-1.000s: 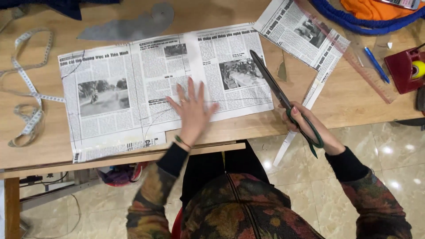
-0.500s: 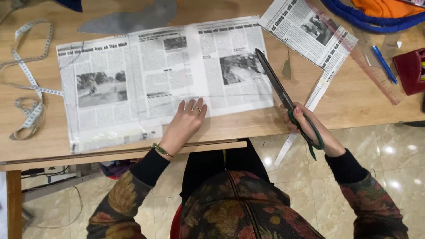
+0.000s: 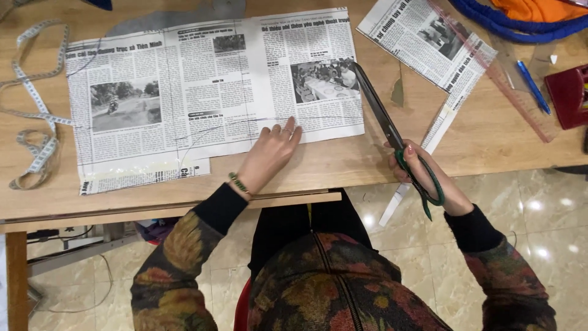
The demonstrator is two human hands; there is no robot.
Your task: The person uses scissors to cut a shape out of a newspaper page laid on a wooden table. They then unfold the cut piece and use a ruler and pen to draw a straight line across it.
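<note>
A: On the wooden table (image 3: 343,165), far left: a tape measure (image 3: 37,122), then the big newspaper sheet (image 3: 202,92).
B: yep, left hand (image 3: 269,153) flat on its bottom edge, fingers spread. Right hand (image 3: 422,175) clamped on green-handled scissors (image 3: 392,132) touching the sheet's right edge.

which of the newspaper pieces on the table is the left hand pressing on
The left hand presses the big newspaper sheet spread in front of the person; the smaller newspaper piece lies untouched, up to the right.

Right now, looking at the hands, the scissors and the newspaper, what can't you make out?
Head view:
- Scissors: handle loops partly covered by the right hand.
- Newspaper sheet: near edge under the left hand hidden.
- Ruler: far end cut off by the top edge.
- Red object: cut off by the right edge.
</note>
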